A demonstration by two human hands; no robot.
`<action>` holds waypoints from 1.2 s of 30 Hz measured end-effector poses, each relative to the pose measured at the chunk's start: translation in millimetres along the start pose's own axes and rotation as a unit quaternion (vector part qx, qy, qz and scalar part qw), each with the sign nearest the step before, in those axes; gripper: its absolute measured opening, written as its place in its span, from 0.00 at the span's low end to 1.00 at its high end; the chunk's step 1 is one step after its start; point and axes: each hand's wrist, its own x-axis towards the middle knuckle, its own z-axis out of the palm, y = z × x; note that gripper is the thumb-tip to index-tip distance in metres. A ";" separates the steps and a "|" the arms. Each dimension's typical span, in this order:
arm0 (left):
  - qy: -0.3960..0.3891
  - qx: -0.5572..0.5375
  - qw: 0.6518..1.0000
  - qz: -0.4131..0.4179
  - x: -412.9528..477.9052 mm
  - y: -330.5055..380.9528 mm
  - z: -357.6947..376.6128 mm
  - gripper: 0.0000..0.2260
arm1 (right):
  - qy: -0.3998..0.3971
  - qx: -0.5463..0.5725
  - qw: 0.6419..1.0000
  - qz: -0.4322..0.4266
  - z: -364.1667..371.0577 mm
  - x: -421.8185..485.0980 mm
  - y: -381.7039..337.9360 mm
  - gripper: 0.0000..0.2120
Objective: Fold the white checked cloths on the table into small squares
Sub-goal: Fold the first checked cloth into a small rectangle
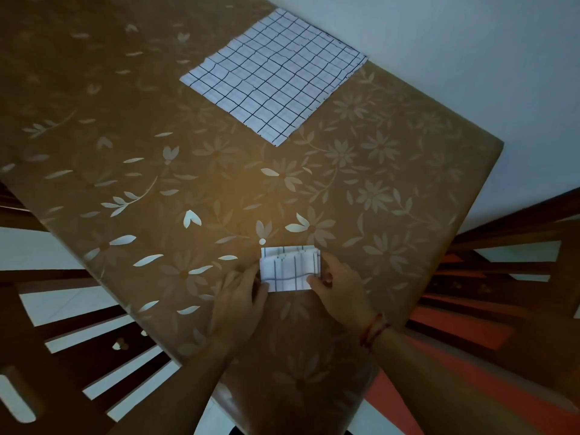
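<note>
Your folded cloth [290,268] sits near the close edge of the table [157,183], a small white block with thin dark check lines. Several layers show stepped along its far edge, and the lines bend slightly where the fabric lies uneven. Your right hand [339,287] pinches its right side, thumb lying on top and fingers curled at the edge. Your left hand [241,296] touches the left edge and lower corner. In the dim light you cannot tell whether those fingers grasp or only press. The second cloth [273,76] lies spread flat, well apart, at the far side.
</note>
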 end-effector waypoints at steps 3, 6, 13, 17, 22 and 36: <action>-0.002 0.034 0.999 -0.004 7.7 -5.0 4.1 0.19 | 0.016 -0.004 1.000 0.016 6.9 6.1 3.3 0.24; -0.007 0.071 0.997 0.020 12.5 -12.1 7.9 0.20 | 0.021 -0.016 0.999 0.024 12.1 9.3 4.5 0.25; -0.034 0.140 0.980 0.136 20.8 -10.1 1.4 0.21 | 0.014 -0.040 0.999 0.033 14.2 13.9 6.8 0.25; -0.083 0.176 0.968 0.157 22.7 -17.6 3.1 0.21 | 0.065 -0.083 0.994 -0.011 12.1 12.8 -2.5 0.27; -0.110 0.199 0.960 0.163 23.0 -16.8 2.0 0.22 | 0.099 -0.218 0.940 -0.245 30.0 5.6 -36.9 0.24; -0.124 0.214 0.953 0.173 20.0 -22.2 6.0 0.25 | -0.033 -0.282 0.929 -0.235 61.0 13.1 -28.7 0.26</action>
